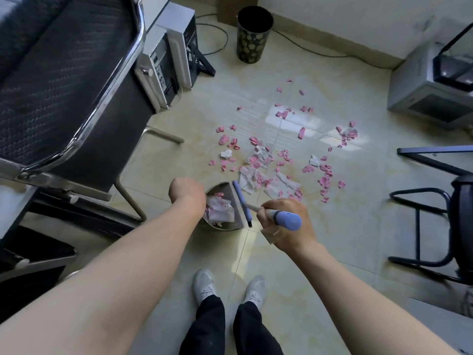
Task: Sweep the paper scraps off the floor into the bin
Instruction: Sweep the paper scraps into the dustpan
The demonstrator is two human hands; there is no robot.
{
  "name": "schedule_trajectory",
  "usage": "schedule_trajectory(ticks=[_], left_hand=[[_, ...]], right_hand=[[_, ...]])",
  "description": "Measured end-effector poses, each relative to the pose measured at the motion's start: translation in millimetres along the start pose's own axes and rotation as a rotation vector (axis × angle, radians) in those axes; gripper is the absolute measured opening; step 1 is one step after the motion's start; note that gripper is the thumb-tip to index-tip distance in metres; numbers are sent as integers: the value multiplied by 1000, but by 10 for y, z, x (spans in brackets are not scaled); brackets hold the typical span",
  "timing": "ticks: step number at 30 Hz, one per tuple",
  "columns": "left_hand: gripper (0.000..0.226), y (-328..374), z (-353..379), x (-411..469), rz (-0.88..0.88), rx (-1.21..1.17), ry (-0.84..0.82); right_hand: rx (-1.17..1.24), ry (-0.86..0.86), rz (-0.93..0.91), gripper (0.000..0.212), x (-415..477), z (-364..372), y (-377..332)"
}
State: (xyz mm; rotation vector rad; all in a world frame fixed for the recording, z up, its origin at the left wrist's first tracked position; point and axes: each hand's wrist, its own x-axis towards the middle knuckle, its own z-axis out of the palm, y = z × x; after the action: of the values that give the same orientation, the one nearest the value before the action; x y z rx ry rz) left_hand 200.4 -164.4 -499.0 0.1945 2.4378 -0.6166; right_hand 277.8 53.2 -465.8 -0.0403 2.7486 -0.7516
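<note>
Most pink paper scraps (258, 162) lie unswept; right hand (284, 226) grips the blue-handled broom (242, 201), left hand (186, 192) apparently clenches the grey metal dustpan (220, 187); next stroke needs longer reach.

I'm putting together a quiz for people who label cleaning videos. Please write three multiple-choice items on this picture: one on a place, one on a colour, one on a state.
1. Where does the bin stand?
A) near the far wall, beyond the litter
B) between the person's shoes
C) on a chair seat

2. What colour are most of the paper scraps?
A) green
B) pink
C) black

3. What state is the dustpan in?
A) empty
B) turned upside down
C) holding some scraps

Answers:
1 A: the bin stands close to the skirting, past the scattered pieces.
2 B: pink pieces far outnumber the few white ones.
3 C: white and pink pieces lie inside it, next to the head of the broom.
</note>
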Motion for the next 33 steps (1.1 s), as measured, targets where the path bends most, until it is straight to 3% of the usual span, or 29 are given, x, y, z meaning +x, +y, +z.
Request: schedule_trajectory(ticks=[10, 14, 18, 24, 30, 33], left_hand=[[31, 265, -61, 12, 17, 16, 3], [31, 291, -42, -1, 12, 24, 20], [32, 360, -17, -48, 21, 40, 36], [30, 310, 10, -96, 12, 23, 41], [30, 216, 64, -142, -33, 12, 31], [31, 236, 101, -163, -25, 16, 37]], right_hand=[[-143, -117, 221, 23, -239, 227, 416], [-194, -200, 159, 35, -324, 338, 464], [-134, -266, 23, 22, -378, 317, 434], [-22, -159, 3, 29, -417, 200, 490], [63, 5, 121, 32, -451, 139, 379], [32, -32, 132, 31, -397, 211, 355]])
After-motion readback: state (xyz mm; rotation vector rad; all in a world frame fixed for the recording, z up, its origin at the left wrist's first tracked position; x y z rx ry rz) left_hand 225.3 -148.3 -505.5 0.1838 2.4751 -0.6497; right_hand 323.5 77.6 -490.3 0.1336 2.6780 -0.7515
